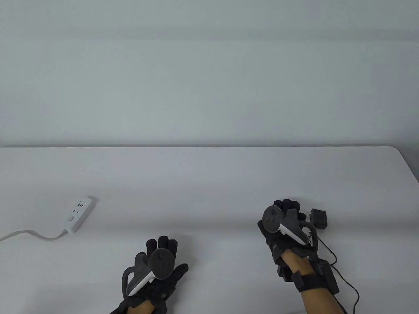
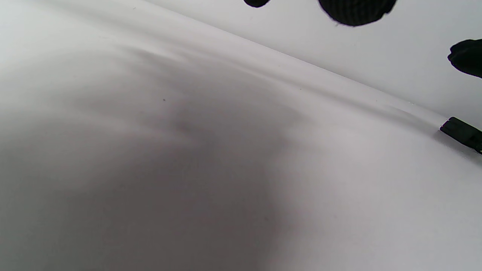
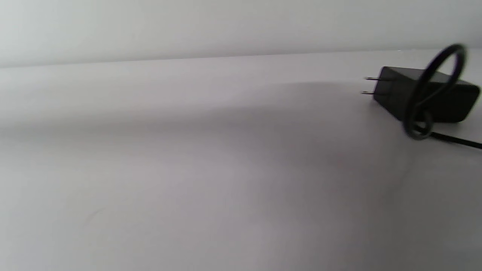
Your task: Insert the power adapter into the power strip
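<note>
The power adapter (image 1: pixel 319 218) lies flat on the surface (image 1: pixel 209 183) just beside the right hand (image 1: pixel 281 222), on that hand's outer side and level with its fingers; no contact between the two is visible. The left hand (image 1: pixel 157 268) is well apart from it, so the right hand is the nearer by far. The adapter's long axis runs roughly across the hands, and its two prongs point inward, toward the right hand's fingers. The power strip (image 1: pixel 79 214) lies well beyond the left hand's outer side and somewhat farther from the person, its long axis slanting away, its sockets facing up.

The adapter is a small black block with two bare metal prongs (image 3: pixel 371 85) at one end; its thin black cord (image 1: pixel 343 281) trails back along the right forearm. The strip is white, with a white cable (image 1: pixel 29 234) leaving its near end.

The left hand rests palm down, fingers spread, holding nothing. The right hand holds nothing; its fingers appear partly curled, though how far cannot be told.
</note>
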`<action>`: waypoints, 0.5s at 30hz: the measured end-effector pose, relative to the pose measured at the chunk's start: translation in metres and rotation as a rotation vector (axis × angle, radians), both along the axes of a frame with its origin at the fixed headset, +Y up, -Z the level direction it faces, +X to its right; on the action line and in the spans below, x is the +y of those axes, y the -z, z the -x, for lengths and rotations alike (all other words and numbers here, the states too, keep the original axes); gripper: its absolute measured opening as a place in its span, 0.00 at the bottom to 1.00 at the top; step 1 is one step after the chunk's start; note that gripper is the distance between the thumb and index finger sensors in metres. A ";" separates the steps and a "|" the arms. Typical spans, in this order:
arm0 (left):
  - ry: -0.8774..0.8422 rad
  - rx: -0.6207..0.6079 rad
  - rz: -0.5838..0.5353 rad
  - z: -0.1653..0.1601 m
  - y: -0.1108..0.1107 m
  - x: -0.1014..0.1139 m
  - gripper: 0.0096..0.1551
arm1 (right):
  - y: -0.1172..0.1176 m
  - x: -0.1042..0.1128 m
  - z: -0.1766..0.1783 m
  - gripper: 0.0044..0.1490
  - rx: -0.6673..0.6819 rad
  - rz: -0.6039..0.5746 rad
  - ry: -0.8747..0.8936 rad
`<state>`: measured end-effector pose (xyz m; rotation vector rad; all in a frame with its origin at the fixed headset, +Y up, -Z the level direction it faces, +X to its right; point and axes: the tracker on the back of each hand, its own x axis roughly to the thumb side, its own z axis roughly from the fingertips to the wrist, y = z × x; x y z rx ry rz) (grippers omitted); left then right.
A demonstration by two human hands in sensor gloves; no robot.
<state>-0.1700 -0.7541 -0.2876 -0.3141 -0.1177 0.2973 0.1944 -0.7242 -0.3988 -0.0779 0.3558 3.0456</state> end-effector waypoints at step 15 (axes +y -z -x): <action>0.000 -0.014 0.045 0.000 0.000 -0.001 0.51 | 0.040 -0.011 -0.092 0.59 -0.368 0.123 0.025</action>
